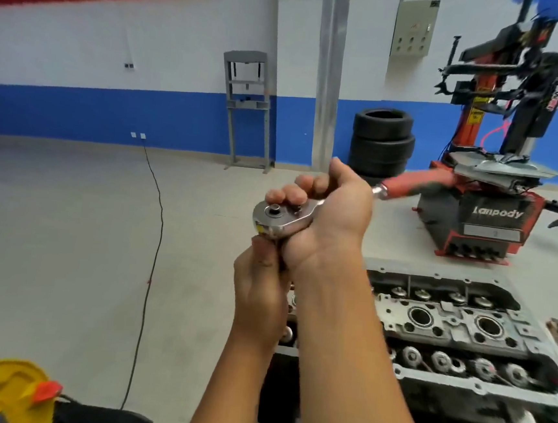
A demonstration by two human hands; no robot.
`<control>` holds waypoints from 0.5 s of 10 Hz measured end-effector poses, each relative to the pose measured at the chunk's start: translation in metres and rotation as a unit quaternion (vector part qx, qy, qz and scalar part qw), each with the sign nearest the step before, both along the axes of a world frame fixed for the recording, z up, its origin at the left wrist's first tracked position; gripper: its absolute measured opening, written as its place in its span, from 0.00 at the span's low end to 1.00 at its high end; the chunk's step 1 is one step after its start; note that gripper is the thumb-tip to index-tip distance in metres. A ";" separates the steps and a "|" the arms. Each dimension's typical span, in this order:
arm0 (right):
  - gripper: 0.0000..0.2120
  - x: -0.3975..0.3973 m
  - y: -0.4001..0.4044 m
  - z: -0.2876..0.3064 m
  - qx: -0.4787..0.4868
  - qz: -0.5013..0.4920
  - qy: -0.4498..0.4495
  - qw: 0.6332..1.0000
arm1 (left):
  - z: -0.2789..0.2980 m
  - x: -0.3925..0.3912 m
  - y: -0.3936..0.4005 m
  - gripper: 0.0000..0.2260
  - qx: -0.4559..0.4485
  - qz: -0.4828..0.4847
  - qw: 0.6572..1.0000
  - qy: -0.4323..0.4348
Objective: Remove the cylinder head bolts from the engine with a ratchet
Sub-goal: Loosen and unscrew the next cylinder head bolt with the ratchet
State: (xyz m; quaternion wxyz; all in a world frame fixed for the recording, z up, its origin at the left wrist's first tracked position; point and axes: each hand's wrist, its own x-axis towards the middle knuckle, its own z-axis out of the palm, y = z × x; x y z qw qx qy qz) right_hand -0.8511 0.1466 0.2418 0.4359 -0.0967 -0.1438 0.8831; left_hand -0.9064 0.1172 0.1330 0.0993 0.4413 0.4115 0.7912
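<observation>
Ratchet (282, 220) held up at chest height, head toward viewer, red grip pointing away right. Right hand (330, 212) wrapped round shank just behind head. Left hand (259, 285) below, fingers curled at underside, likely on socket or extension; hidden. Engine (463, 328) lower right, beneath forearms. Advice: seat socket fully, check direction lever before lowering onto bolt.

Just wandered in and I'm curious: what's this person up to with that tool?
A person holds a ratchet up in the air with both hands. The right hand grips its shaft near the head, and the left hand holds something under the head, hidden from view. The cylinder head sits below, to the right, with no tool on it.
</observation>
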 end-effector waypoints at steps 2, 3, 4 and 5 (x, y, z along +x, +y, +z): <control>0.22 0.004 -0.006 -0.021 0.020 -0.039 0.009 0.999 | -0.006 -0.008 -0.003 0.35 -0.078 0.044 0.989 0.117; 0.15 0.002 -0.044 -0.048 0.109 -0.208 -0.025 0.972 | 0.019 0.000 -0.010 0.16 0.038 -0.303 0.930 -0.206; 0.14 -0.008 -0.033 -0.036 0.134 -0.119 -0.061 0.982 | 0.022 0.002 -0.018 0.10 0.043 -0.200 0.956 -0.211; 0.21 -0.002 0.003 -0.006 0.164 0.079 -0.152 0.972 | -0.007 -0.003 -0.015 0.23 -0.037 0.067 0.997 -0.004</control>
